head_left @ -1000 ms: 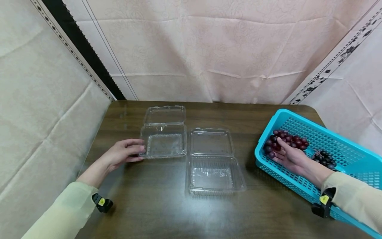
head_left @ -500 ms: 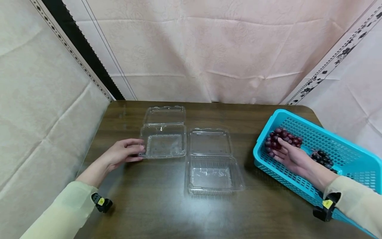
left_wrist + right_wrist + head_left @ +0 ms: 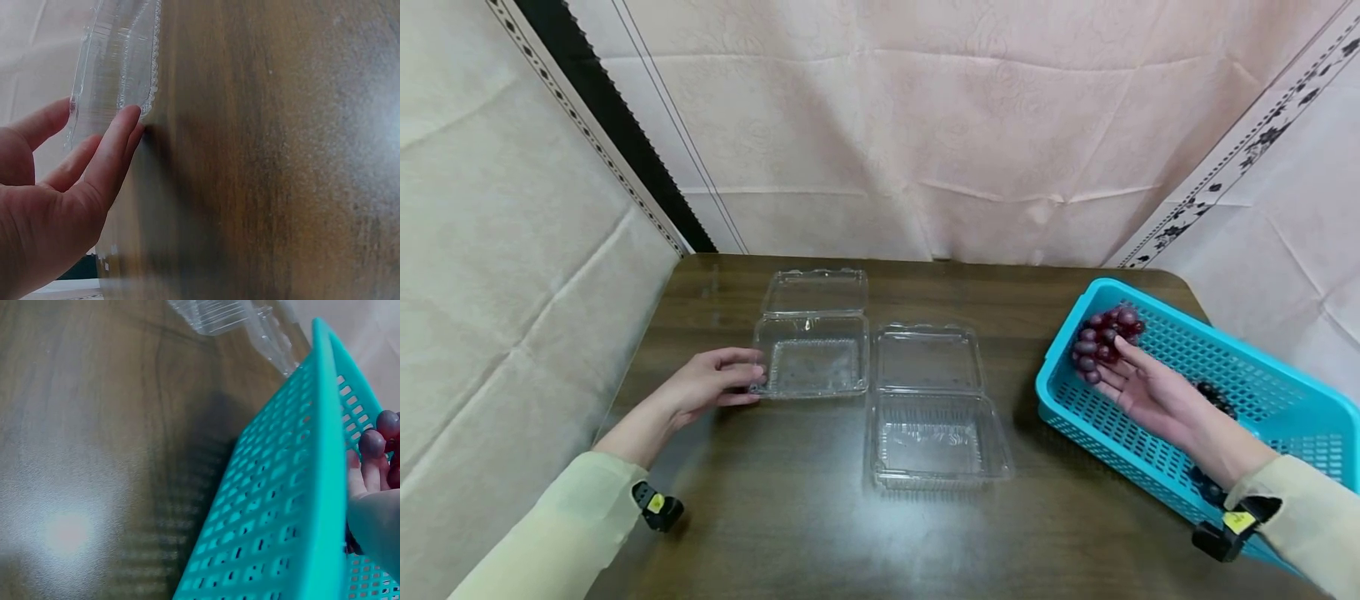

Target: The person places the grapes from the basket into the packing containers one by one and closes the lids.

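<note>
My right hand (image 3: 1165, 408) holds a bunch of red grapes (image 3: 1097, 342) over the far end of a blue perforated basket (image 3: 1262, 354), thumb on top and fingers beneath. In the right wrist view, the basket's wall hides part of that hand (image 3: 378, 509), and only a few grapes (image 3: 373, 444) show. A second, darker bunch of grapes (image 3: 1213, 398) lies in the basket, partly hidden by the right forearm. Fairly straight fingers of my left hand (image 3: 711, 385) touch the left side of a clear plastic clamshell box (image 3: 812, 367), whose lid stands open.
A second clear clamshell box (image 3: 932, 437), also with its lid open, stands between the first box and the basket. All rest on a brown wooden table (image 3: 790, 533). Pale cloth (image 3: 925, 125) hangs behind and at both sides.
My right hand has raised the bunch of red grapes slightly from the basket floor, gathering it together. The forearm now covers more of the dark grapes. The left hand stays at the box.
</note>
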`<state>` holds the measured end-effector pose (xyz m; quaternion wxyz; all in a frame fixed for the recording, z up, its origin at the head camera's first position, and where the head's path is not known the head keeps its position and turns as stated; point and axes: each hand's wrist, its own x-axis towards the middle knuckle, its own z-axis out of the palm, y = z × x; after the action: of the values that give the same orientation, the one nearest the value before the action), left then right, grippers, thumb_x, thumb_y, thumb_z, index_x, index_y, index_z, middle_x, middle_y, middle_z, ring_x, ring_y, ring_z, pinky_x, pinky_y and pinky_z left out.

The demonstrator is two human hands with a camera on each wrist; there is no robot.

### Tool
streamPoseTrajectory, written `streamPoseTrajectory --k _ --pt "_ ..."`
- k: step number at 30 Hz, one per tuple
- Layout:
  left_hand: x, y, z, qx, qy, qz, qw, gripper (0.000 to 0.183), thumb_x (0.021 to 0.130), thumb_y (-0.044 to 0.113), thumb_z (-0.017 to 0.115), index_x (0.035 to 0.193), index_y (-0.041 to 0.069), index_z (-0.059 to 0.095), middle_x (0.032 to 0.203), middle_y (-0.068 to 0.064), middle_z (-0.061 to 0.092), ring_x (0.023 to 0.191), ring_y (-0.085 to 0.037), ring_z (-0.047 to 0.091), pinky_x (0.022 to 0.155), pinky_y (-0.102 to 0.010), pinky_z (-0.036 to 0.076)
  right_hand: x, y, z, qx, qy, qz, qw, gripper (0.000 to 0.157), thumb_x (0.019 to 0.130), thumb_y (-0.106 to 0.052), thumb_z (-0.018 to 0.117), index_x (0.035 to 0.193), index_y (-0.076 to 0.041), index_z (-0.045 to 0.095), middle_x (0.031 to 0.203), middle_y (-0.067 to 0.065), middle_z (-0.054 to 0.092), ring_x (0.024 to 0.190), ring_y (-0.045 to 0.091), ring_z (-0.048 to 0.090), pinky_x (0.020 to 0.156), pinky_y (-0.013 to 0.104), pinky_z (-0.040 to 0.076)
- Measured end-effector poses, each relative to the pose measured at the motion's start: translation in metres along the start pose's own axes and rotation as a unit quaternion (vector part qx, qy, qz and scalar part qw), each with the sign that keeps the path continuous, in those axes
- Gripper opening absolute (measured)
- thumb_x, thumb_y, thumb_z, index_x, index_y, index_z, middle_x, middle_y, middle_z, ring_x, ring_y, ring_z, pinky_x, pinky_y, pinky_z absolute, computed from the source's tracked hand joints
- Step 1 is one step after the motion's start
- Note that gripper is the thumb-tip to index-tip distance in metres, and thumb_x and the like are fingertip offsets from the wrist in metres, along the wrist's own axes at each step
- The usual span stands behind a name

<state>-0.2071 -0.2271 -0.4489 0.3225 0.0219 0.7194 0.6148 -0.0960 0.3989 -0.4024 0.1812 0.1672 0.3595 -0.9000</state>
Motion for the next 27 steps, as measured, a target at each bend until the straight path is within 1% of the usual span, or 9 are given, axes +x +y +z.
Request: streamPoseTrajectory --k 6,9,14,20,24,27 --pt "-0.002 0.000 0.001 -0.002 0.003 0.000 1.0000 0.063 0.110 0.015 0.062 0.162 -0.007 0.034 0.156 -0.033 0.044 0.129 -0.026 0.063 0.104 -0.043 0.061 -0.003 -0.007 0.002 0.013 -0.057 -0.019 0.998 0.031 0.117 -0.020 0.042 0.132 -0.014 0.068 0.131 0.012 0.075 0.121 0.030 0.072 0.105 0.045 0.062" --pt "-0.002 0.000 0.001 -0.001 0.004 0.000 1.0000 0.063 0.110 0.015 0.063 0.162 -0.006 0.034 0.156 -0.033 0.044 0.129 -0.027 0.063 0.104 -0.043 0.061 -0.004 -0.010 0.004 0.012 -0.082 -0.031 0.996 0.034 0.118 -0.018 0.038 0.136 -0.013 0.066 0.133 0.014 0.074 0.123 0.031 0.072 0.106 0.046 0.061" --pt "-0.004 0.000 0.000 -0.001 0.006 0.001 1.0000 0.063 0.110 0.015 0.063 0.162 -0.006 0.034 0.158 -0.033 0.042 0.132 -0.029 0.062 0.105 -0.042 0.061 -0.008 -0.017 0.009 0.015 -0.117 -0.038 0.992 0.037 0.118 -0.017 0.034 0.142 -0.013 0.061 0.139 0.016 0.070 0.128 0.033 0.069 0.109 0.048 0.059" --pt "-0.006 0.000 0.001 -0.004 0.013 -0.002 0.9999 0.062 0.110 0.013 0.062 0.162 -0.006 0.034 0.158 -0.033 0.042 0.134 -0.031 0.060 0.104 -0.041 0.061 -0.009 -0.028 0.023 0.000 -0.152 -0.044 0.987 0.041 0.119 -0.017 0.030 0.149 -0.015 0.058 0.145 0.016 0.067 0.132 0.034 0.066 0.111 0.048 0.056" --pt "-0.005 0.000 0.003 -0.004 0.013 0.001 0.9999 0.063 0.110 0.014 0.062 0.162 -0.006 0.034 0.158 -0.033 0.042 0.136 -0.034 0.058 0.104 -0.041 0.061 -0.008 -0.035 0.035 0.002 -0.181 -0.038 0.983 0.044 0.119 -0.018 0.028 0.150 -0.012 0.057 0.147 0.017 0.065 0.134 0.035 0.064 0.113 0.048 0.055" --pt "-0.005 0.001 0.004 -0.005 0.015 0.000 0.9999 0.063 0.110 0.015 0.063 0.162 -0.006 0.034 0.159 -0.032 0.041 0.138 -0.036 0.056 0.105 -0.042 0.061 -0.007 -0.039 0.044 -0.002 -0.210 -0.036 0.977 0.047 0.119 -0.020 0.025 0.153 -0.010 0.055 0.150 0.018 0.062 0.136 0.035 0.062 0.116 0.048 0.053"
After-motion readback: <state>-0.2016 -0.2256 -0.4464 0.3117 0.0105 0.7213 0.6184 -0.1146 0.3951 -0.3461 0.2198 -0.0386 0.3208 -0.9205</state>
